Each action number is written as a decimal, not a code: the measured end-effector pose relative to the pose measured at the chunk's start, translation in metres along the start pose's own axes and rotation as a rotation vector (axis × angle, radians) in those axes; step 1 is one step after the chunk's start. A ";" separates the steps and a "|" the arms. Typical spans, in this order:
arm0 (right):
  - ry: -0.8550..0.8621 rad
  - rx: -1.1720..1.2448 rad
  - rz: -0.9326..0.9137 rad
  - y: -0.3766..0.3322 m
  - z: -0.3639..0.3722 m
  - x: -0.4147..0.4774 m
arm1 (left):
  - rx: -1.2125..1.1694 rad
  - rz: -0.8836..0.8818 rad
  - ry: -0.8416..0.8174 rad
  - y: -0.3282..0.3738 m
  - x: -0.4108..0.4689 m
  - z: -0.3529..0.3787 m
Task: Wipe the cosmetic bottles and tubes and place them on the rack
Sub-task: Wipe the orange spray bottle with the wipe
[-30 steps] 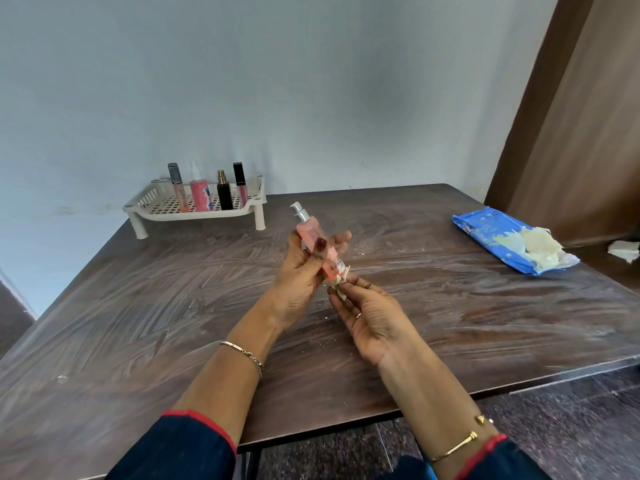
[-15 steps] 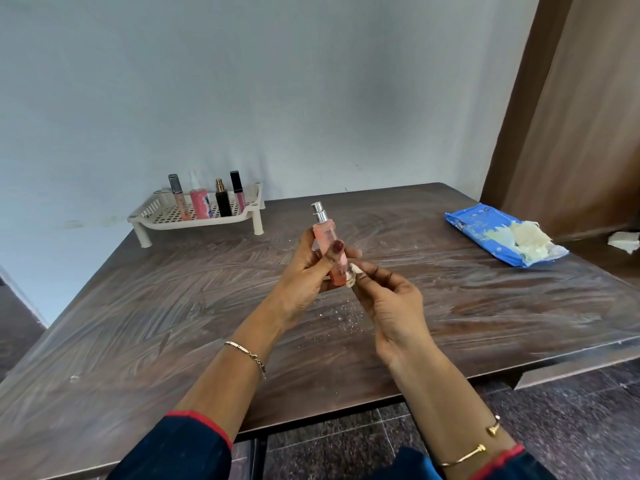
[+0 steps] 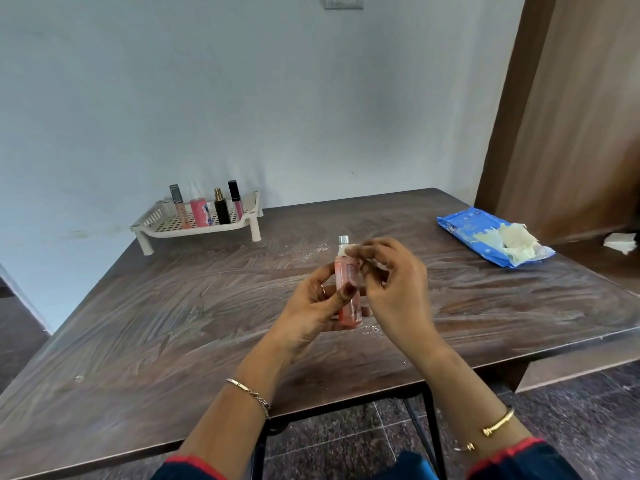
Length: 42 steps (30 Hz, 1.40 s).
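1. The counter (image 3: 156,334) runs out under both my forearms, its dark top streaked pale.
2. The rack (image 3: 194,233) stands at the far left corner by the wall, with four small bottles and tubes (image 3: 221,211) upright in it.
3. The blue pack of wipes (image 3: 464,230) lies far right, with a crumpled sheet on top.
4. My left hand (image 3: 308,313), palm turned toward me, curls round the lower half of the pink bottle (image 3: 344,271), thumb across its front.
5. My right hand (image 3: 398,285) is raised with its back to me. Its fingers (image 3: 363,249) are bent and pinch a white scrap of wipe (image 3: 346,251) against the bottle's neck.
6. The pink bottle is upright, held off the counter above its middle.
7. The scrap sits just under the silver cap.
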State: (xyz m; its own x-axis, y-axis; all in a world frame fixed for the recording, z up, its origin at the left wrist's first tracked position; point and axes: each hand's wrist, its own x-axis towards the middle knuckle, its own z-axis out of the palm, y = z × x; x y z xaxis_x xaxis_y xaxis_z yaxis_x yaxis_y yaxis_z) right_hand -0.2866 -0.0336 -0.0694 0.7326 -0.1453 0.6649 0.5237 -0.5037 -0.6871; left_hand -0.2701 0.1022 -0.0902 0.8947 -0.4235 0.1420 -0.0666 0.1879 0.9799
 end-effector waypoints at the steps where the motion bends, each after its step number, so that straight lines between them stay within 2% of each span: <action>1: 0.001 0.003 0.010 0.001 -0.002 -0.003 | -0.012 -0.007 -0.001 -0.002 0.000 0.001; 9: 0.025 0.099 0.135 0.017 -0.022 -0.010 | -0.055 -0.049 0.011 -0.008 0.007 0.018; 16: -0.028 0.107 0.262 0.045 -0.043 -0.009 | 0.069 -0.065 0.018 -0.005 0.024 0.035; 19: 0.022 0.167 0.312 0.052 -0.057 -0.008 | 0.068 -0.076 0.010 -0.008 0.030 0.045; 27: 0.225 0.586 0.619 0.073 -0.117 -0.008 | 0.072 -0.090 -0.021 -0.018 0.060 0.093; 30: 0.288 0.686 0.677 0.079 -0.142 -0.013 | 0.077 -0.092 -0.033 -0.024 0.071 0.115; 38: 0.415 0.760 0.673 0.101 -0.212 -0.039 | 0.092 -0.072 -0.026 -0.043 0.099 0.166; 42: 0.470 0.693 0.702 0.125 -0.246 -0.063 | 0.118 -0.056 -0.025 -0.045 0.107 0.183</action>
State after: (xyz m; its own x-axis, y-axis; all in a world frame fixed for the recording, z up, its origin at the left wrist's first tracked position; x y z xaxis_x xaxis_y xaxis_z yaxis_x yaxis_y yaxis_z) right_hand -0.3740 -0.2967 -0.1248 0.8017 -0.5978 0.0041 0.2928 0.3865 -0.8746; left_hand -0.2526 -0.1139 -0.0934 0.8872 -0.4527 0.0887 -0.0696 0.0587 0.9958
